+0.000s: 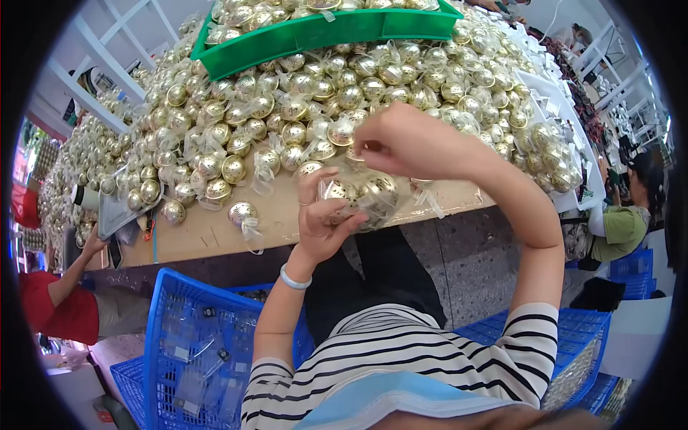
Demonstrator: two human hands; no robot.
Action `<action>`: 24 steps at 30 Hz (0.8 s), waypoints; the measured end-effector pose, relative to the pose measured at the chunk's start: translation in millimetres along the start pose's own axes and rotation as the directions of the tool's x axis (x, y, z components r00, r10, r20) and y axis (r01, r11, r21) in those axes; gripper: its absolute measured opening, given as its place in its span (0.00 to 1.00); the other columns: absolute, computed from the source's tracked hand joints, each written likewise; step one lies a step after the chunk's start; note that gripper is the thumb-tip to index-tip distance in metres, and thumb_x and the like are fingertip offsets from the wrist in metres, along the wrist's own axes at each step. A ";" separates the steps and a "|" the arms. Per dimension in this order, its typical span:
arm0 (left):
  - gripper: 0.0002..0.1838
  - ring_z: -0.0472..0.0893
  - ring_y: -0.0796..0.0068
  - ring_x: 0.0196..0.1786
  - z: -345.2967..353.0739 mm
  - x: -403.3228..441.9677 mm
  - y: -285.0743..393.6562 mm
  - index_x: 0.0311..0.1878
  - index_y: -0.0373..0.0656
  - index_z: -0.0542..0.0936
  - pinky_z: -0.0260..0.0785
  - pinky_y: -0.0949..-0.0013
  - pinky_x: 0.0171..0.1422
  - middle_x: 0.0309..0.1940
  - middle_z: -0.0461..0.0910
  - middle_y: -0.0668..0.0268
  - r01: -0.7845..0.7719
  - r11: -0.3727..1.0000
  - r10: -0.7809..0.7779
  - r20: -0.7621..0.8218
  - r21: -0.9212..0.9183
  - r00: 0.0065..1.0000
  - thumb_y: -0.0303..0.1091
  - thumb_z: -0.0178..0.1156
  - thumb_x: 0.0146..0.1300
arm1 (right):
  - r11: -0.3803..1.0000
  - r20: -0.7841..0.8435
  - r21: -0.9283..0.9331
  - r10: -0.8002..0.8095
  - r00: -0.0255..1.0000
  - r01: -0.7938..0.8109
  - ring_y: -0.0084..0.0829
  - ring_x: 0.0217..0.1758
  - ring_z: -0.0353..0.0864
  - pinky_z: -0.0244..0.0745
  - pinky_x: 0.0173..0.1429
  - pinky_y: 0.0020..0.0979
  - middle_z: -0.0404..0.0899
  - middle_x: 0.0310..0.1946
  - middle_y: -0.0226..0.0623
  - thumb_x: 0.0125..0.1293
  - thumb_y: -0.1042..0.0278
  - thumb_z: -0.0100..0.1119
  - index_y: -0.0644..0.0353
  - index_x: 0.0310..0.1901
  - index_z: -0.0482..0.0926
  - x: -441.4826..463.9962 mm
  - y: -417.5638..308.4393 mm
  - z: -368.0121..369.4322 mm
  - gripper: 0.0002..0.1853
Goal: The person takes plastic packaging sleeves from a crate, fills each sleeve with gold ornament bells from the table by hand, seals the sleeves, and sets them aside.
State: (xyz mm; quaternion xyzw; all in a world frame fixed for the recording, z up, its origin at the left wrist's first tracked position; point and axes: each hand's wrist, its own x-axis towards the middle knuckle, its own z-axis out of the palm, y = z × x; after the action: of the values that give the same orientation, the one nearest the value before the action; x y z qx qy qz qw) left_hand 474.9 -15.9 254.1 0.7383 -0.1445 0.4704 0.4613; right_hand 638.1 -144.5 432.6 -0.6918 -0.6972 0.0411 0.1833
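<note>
My left hand (321,223) is wrapped round a clear plastic bag (378,199) with shiny gold ball ornaments inside, held just over the table's front edge. A gold ball (340,190) shows between its thumb and fingers. Just above the bag, my right hand (412,140) is curled with its fingers bent inward; what they hold, if anything, is hidden. Behind both hands lies a deep heap of gold ball ornaments (294,134) with sheer ribbons. One loose ball (242,213) with a ribbon sits near the front edge, to the left.
A green tray (330,44) full of balls rests on the heap. Bagged balls (548,154) lie at the right beside a white tray (589,161). Blue crates (154,344) flank me. A person in red (64,304) touches a grey tray (118,211); another person in green (620,233) is at right.
</note>
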 end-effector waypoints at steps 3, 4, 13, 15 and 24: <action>0.30 0.73 0.45 0.68 -4.1 -1.4 4.2 0.56 0.51 0.72 0.67 0.47 0.70 0.68 0.68 0.44 0.015 0.999 -0.014 -0.016 0.044 1.000 0.33 0.81 0.54 | 0.972 0.082 0.065 0.219 0.972 -0.225 0.37 0.24 0.81 0.75 0.34 0.39 0.80 0.21 0.44 0.70 0.57 0.69 0.66 0.33 0.85 -16.0 8.1 -20.0 0.17; 0.31 0.72 0.46 0.68 -5.7 -3.7 2.3 0.57 0.51 0.72 0.67 0.47 0.70 0.68 0.68 0.44 0.030 0.999 -0.029 -0.033 0.018 0.999 0.33 0.81 0.55 | 0.950 0.051 0.044 0.307 0.950 -0.309 0.35 0.26 0.83 0.77 0.35 0.37 0.81 0.22 0.43 0.70 0.56 0.69 0.66 0.35 0.85 -23.6 10.3 -21.7 0.18; 0.29 0.78 0.46 0.64 -6.1 -6.5 -2.9 0.59 0.52 0.69 0.72 0.50 0.68 0.73 0.62 0.47 0.016 0.998 -0.015 -0.028 0.062 1.000 0.42 0.76 0.62 | 0.697 -0.296 0.717 0.290 0.910 0.011 0.42 0.65 0.82 0.77 0.65 0.38 0.81 0.64 0.46 0.72 0.62 0.67 0.63 0.59 0.84 -61.2 7.6 91.0 0.19; 0.30 0.79 0.45 0.63 -15.4 -10.3 -2.7 0.60 0.51 0.68 0.73 0.50 0.68 0.71 0.63 0.50 -0.021 0.983 0.019 0.013 0.185 1.000 0.44 0.76 0.62 | 0.866 -0.316 0.493 0.093 0.944 0.080 0.45 0.66 0.80 0.74 0.67 0.42 0.79 0.66 0.48 0.76 0.58 0.62 0.62 0.61 0.83 -68.8 13.0 82.0 0.20; 0.34 0.80 0.52 0.58 9.4 4.1 23.8 0.76 0.38 0.49 0.70 0.50 0.69 0.53 0.70 0.56 0.097 0.991 -0.119 -0.259 -0.096 0.959 0.38 0.55 0.78 | 0.950 -0.586 0.296 0.097 0.804 0.101 0.45 0.62 0.81 0.75 0.65 0.43 0.77 0.68 0.45 0.67 0.74 0.65 0.60 0.64 0.81 -75.9 -0.1 116.2 0.23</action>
State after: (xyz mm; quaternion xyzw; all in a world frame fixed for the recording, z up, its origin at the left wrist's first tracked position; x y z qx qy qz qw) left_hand 466.9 -35.3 269.2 0.6563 -0.0606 0.5324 0.5313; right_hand 599.9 -196.1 309.6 -0.6310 -0.5897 -0.0675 0.4994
